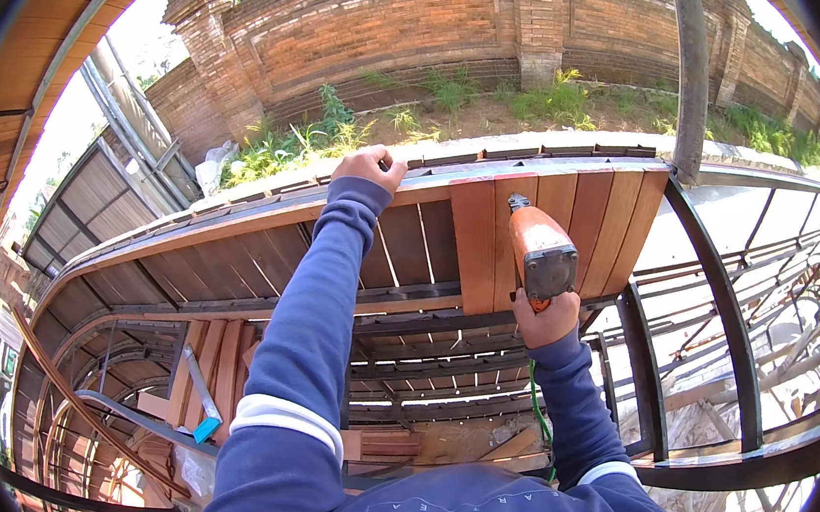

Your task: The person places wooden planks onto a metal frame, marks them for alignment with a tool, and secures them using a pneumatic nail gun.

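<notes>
My right hand (546, 319) is wrapped round the handle of an orange nail gun (540, 239) with a black end cap. Its metal nose touches or hovers just over reddish-brown wooden slats (586, 219), near their far end; I cannot tell which. From below that hand a green hose (541, 407) runs down past my right sleeve. My left hand (371, 166) is at the far rail (417, 183) of the curved frame, left of the slats. Its fingers are curled closed, and what they hold, if anything, is hidden.
Darker slats (231, 268) line the frame to the left. Bare black metal ribs (721, 306) stand at the right, with gaps between them. A try square (203, 389) with a blue handle lies on loose boards at lower left. A grey post (688, 85) rises at the far right.
</notes>
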Available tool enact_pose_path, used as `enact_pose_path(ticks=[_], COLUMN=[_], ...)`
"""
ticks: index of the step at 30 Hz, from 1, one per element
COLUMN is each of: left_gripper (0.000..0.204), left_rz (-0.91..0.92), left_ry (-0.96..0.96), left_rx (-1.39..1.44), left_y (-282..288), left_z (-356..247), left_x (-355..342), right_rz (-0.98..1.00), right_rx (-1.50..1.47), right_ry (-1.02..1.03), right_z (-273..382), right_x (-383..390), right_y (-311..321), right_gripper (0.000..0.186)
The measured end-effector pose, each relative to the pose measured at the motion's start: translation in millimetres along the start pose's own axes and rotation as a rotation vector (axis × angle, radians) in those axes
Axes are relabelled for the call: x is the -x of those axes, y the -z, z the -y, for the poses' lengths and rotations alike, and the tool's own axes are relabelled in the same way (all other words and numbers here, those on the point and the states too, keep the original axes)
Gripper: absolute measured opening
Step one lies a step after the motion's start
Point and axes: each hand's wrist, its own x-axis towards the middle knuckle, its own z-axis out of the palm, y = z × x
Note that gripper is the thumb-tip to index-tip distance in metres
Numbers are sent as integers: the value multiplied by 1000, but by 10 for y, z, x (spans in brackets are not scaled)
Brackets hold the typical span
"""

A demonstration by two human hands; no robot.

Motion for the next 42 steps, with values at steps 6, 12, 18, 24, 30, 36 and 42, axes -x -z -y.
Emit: enact_pose_path(ticks=[6,12,18,24,30,36,42], left_gripper=[29,30,29,29,29,29,29], left_rz=[-10,-43,-11,-25,-44,-51,-48], left_ry=[7,-22,24,9,-5,-18,-21], left_rx=[-28,-41,-41,-32,-43,-39,-57], left_y=[16,-16,8,10,-10,2,8], left_z=[-50,30,-36,-25,-37,-20,-33], left_x=[28,27,16,20,33,38,47], right_rz=[32,70,74,12,-55,-89,-77], right_rx=[26,-69,-47,-54,-22,-7,-32], right_ry=[70,30,54,30,-14,14,-17], right_z=[-95,-60,-129,-79,-183,-149,-174], right_x=[-32,-54,-16,11,-5,-54,-57], right_y=[-62,-70,-96,-71,36,32,36], right_gripper=[15,22,23,15,9,9,9])
